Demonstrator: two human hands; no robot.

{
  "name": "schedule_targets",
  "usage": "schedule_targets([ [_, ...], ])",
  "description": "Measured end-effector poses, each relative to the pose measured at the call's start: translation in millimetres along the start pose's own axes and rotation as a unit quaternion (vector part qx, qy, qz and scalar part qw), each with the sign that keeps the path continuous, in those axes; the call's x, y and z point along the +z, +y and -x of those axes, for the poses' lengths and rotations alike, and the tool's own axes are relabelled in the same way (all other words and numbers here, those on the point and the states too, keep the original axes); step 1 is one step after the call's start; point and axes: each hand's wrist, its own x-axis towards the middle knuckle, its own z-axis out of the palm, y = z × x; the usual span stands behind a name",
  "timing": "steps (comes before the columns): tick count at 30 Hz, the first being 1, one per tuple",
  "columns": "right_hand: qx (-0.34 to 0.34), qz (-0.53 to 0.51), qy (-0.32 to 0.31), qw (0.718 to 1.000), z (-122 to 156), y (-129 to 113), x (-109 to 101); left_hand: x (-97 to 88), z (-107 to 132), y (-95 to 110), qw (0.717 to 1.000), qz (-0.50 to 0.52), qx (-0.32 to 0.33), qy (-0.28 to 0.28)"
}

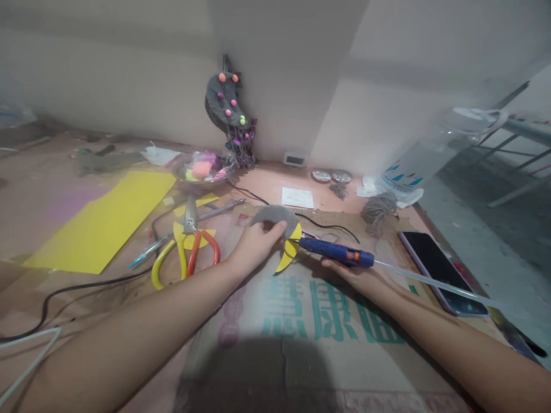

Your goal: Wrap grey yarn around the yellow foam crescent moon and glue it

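My left hand (253, 244) is closed on a crescent-shaped craft piece (282, 221), grey on top with a yellow tip pointing down. My right hand (350, 272) grips a blue glue gun (338, 252) with an orange trigger. Its nozzle touches the yellow part of the crescent. A clear glue stick (430, 281) sticks out of the gun's back toward the right. Both hands work over a sheet of cardboard (310, 344) with green printed characters.
Yellow-and-orange scissors (187, 246) lie left of my left hand, beside a pen and a yellow sheet (107, 221). A phone (439, 269) lies at right. Further back are a bowl of bright pieces (202, 169), grey twine (379, 209), a plastic bottle, a finished grey ornament (228, 109) and cables.
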Motion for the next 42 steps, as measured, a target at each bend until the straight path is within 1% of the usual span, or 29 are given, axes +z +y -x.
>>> schedule_targets([
  [9,-0.003,-0.023,0.015,1.000,0.0,-5.6,-0.8,3.4,-2.2,-6.4,0.999,0.052,0.003,0.005],
  [17,-0.014,-0.032,0.021,0.999,-0.6,-6.3,-2.2,2.2,-0.9,-2.7,0.999,0.054,-0.005,0.000],
  [23,-0.019,-0.024,0.036,0.999,-2.8,-1.3,-1.6,2.8,-1.3,-3.9,0.998,0.069,-0.012,-0.002],
  [26,-0.010,-0.010,0.044,0.999,-3.3,1.0,-2.0,3.1,-2.2,-6.8,0.996,0.083,-0.015,-0.003],
  [31,-0.011,-0.012,0.042,0.999,-2.2,0.7,-3.7,3.5,-2.9,-8.3,0.996,0.086,-0.011,0.005],
  [36,-0.012,-0.002,0.041,0.999,-2.9,1.1,-4.1,2.4,-1.5,-3.7,0.998,0.066,-0.012,-0.002],
  [42,-0.019,-0.005,0.067,0.998,-4.0,-1.6,-5.1,2.7,-1.7,-2.1,0.998,0.058,-0.011,0.000],
])
